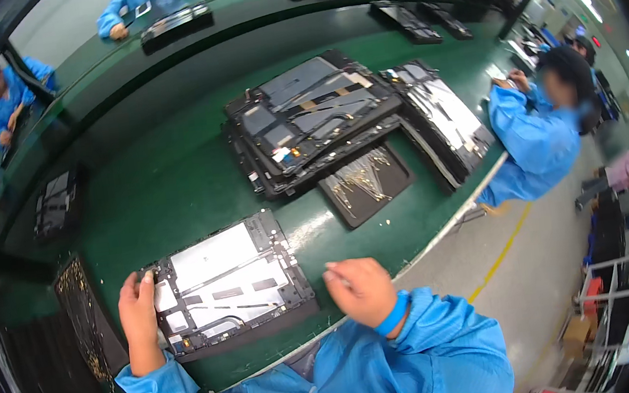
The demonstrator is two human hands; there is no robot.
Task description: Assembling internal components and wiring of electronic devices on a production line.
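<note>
In front of me on the green bench lies an opened tablet [224, 284], with silver battery panels, black strips and small boards showing in its dark frame. My left hand [139, 313] grips its left edge, thumb on top near the upper left corner. My right hand [362, 292], with a blue band at the wrist, is off the tablet's right side with its fingers curled into a pinch. Whatever those fingers hold, if anything, is too small to make out. Beyond it sits a black tray [368, 186] of thin cables with gold-coloured ends.
Similar opened tablets are stacked [312, 111] at the far middle, with another stack [441, 116] to their right. A dark tray of gold-tipped parts [84, 316] stands at my left, beside a row of black panels [36, 376]. A co-worker [535, 125] sits at the right.
</note>
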